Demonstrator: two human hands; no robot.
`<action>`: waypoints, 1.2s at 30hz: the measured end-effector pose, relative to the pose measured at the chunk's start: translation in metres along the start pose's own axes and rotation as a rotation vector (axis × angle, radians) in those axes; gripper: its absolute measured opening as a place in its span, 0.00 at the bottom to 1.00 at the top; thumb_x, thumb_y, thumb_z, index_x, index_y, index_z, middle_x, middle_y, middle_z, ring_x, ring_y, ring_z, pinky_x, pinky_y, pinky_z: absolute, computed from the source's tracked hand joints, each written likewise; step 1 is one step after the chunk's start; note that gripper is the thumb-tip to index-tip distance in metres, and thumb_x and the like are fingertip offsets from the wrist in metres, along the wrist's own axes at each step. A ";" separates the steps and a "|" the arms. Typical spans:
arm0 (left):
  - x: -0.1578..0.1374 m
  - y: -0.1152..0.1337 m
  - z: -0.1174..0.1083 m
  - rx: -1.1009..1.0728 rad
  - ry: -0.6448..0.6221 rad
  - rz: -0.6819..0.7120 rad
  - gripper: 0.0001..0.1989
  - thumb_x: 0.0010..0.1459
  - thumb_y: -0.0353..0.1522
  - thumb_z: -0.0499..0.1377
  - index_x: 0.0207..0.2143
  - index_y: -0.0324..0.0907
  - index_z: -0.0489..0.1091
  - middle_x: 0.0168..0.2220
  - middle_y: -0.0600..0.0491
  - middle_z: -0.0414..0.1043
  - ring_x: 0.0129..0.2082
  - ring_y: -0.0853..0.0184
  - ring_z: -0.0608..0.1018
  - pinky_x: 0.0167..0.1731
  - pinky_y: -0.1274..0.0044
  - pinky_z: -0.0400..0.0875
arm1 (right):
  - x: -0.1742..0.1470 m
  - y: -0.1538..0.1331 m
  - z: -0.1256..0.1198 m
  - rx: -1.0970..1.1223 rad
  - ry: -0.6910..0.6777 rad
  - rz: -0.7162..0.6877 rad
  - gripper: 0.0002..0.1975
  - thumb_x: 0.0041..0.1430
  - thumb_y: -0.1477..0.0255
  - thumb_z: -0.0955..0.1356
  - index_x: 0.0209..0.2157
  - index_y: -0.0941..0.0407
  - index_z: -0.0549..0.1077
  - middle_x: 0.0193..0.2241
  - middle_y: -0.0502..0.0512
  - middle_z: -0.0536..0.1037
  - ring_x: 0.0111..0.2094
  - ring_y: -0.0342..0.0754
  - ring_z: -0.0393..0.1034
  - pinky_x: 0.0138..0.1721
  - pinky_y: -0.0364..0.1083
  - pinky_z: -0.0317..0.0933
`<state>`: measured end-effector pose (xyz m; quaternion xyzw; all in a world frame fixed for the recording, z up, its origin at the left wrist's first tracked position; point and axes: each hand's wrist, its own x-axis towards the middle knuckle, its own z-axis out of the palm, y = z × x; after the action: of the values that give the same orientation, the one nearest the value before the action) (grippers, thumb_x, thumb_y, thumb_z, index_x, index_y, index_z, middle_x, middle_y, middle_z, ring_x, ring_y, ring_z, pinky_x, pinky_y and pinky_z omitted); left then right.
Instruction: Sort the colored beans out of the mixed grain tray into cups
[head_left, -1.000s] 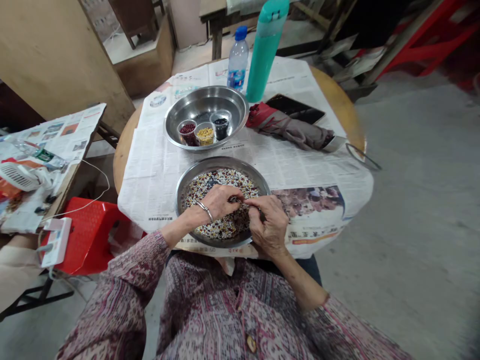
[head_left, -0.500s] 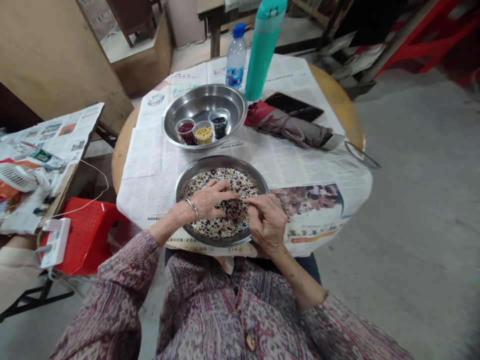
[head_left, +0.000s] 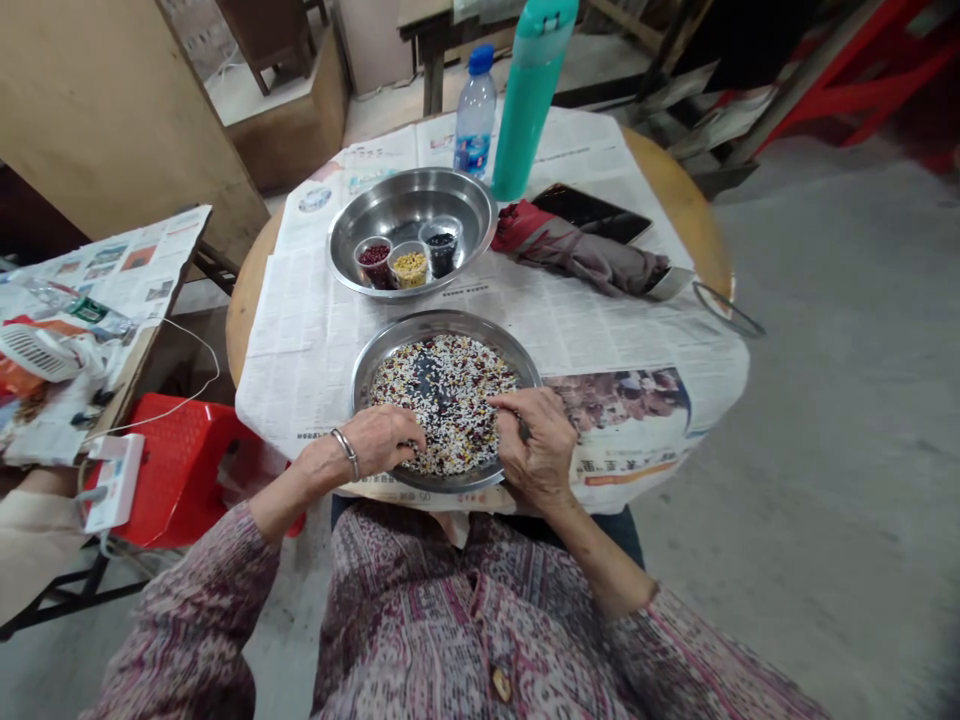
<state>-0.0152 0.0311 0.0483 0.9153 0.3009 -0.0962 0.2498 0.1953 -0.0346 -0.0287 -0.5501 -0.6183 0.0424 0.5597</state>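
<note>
A round metal pan (head_left: 362, 378) at the table's front edge holds a spread of mixed beans and white grains (head_left: 457, 400). Over its left front rim is my left hand (head_left: 382, 438), with a bracelet at the wrist and fingers curled down toward the grains. At the right rim my right hand (head_left: 536, 445) is closed, its forefinger and thumb at the grains. Whatever lies in either hand is hidden. Behind the pan, a larger steel basin (head_left: 465, 210) holds small clear cups of red beans (head_left: 373, 262), yellow beans (head_left: 409, 266) and black beans (head_left: 441, 246).
Newspaper (head_left: 292, 320) covers the round table. A water bottle (head_left: 474, 115), a teal flask (head_left: 529, 105), a folded umbrella (head_left: 585, 250) and a dark phone (head_left: 592, 212) stand or lie behind. To the left are a red stool (head_left: 176, 470), a power strip (head_left: 114, 485) and another person's arm (head_left: 37, 530).
My left hand has drawn back from the middle of the pan to its left front rim, its fingers now curled. A dark bare patch shows among the grains. My right hand stays put.
</note>
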 end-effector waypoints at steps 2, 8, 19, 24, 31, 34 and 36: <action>-0.007 0.003 0.001 0.045 -0.006 -0.040 0.05 0.59 0.31 0.60 0.36 0.47 0.77 0.38 0.55 0.77 0.40 0.68 0.77 0.41 0.78 0.70 | 0.000 -0.001 0.000 -0.001 0.001 0.003 0.09 0.59 0.79 0.64 0.34 0.52 0.74 0.29 0.51 0.78 0.33 0.48 0.71 0.40 0.50 0.63; 0.004 0.002 0.006 0.142 0.021 -0.134 0.09 0.62 0.28 0.56 0.38 0.44 0.76 0.40 0.53 0.73 0.40 0.67 0.76 0.40 0.77 0.70 | -0.001 0.000 0.001 0.000 -0.002 0.001 0.10 0.58 0.79 0.64 0.34 0.52 0.74 0.29 0.51 0.78 0.33 0.48 0.70 0.40 0.50 0.62; 0.023 0.002 0.005 0.100 0.195 0.001 0.29 0.54 0.36 0.67 0.58 0.50 0.64 0.58 0.48 0.60 0.56 0.56 0.68 0.53 0.64 0.71 | -0.001 0.001 0.000 0.001 -0.003 -0.010 0.10 0.58 0.80 0.64 0.35 0.53 0.75 0.30 0.51 0.77 0.33 0.48 0.70 0.40 0.50 0.62; 0.044 0.009 0.017 0.092 0.159 -0.009 0.11 0.61 0.27 0.58 0.46 0.44 0.73 0.46 0.50 0.70 0.45 0.64 0.75 0.48 0.71 0.73 | -0.001 0.001 0.001 0.003 -0.002 -0.019 0.10 0.59 0.80 0.64 0.35 0.53 0.74 0.30 0.51 0.77 0.33 0.48 0.69 0.40 0.50 0.62; 0.057 -0.004 0.006 -0.003 0.415 -0.169 0.07 0.60 0.26 0.59 0.37 0.41 0.77 0.36 0.52 0.79 0.38 0.67 0.80 0.46 0.75 0.74 | -0.002 0.003 0.001 -0.009 -0.004 -0.015 0.10 0.59 0.80 0.64 0.35 0.53 0.74 0.30 0.51 0.78 0.34 0.48 0.70 0.40 0.50 0.62; 0.054 -0.016 -0.004 -0.034 0.510 -0.224 0.07 0.59 0.27 0.59 0.36 0.42 0.78 0.36 0.52 0.81 0.38 0.67 0.81 0.45 0.76 0.74 | -0.002 0.003 0.001 -0.007 -0.013 -0.018 0.10 0.59 0.80 0.64 0.35 0.53 0.74 0.30 0.51 0.77 0.34 0.48 0.70 0.41 0.50 0.62; 0.050 -0.022 -0.010 -0.027 0.525 -0.261 0.08 0.59 0.26 0.58 0.36 0.42 0.78 0.35 0.53 0.81 0.36 0.68 0.81 0.43 0.77 0.75 | -0.002 0.002 0.001 -0.006 -0.020 -0.021 0.10 0.59 0.80 0.64 0.36 0.53 0.74 0.30 0.51 0.77 0.34 0.48 0.69 0.40 0.49 0.62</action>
<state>0.0116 0.0762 0.0317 0.8591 0.4716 0.1167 0.1613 0.1952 -0.0340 -0.0315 -0.5448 -0.6296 0.0403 0.5524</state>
